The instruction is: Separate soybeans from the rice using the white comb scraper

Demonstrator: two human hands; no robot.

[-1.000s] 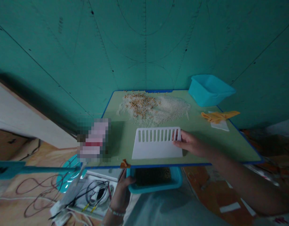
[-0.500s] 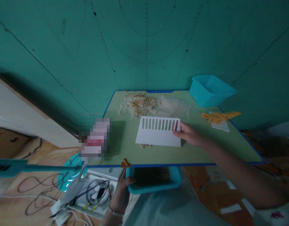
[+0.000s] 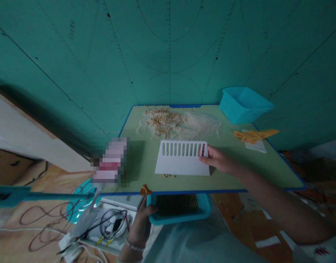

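Observation:
My right hand (image 3: 216, 158) grips the right end of a white slotted scraper (image 3: 183, 166), its fingers behind the slots and thumb in front. The scraper stands tilted on the green tabletop (image 3: 225, 179), with a few soybeans (image 3: 168, 176) by its lower edge. Behind it lies a spread of rice-like white grains (image 3: 205, 122) mixed with soybeans (image 3: 165, 120). My left hand (image 3: 143, 219) is closed on the left rim of a turquoise tub (image 3: 180, 220), held just below the table's front edge. Dark small grains or beans (image 3: 176, 204) fill the tub.
A turquoise bin (image 3: 243, 106) stands at the table's back right. An orange cloth (image 3: 254, 136) lies over a white sheet near it. A pixelated pink-white object (image 3: 110, 160) is at the left edge. A brown scrap (image 3: 145, 190) sits at the front edge. Cables (image 3: 113, 223) lie below.
My right hand has drawn the scraper slightly toward me across the table. The left hand and the tub have stayed in place.

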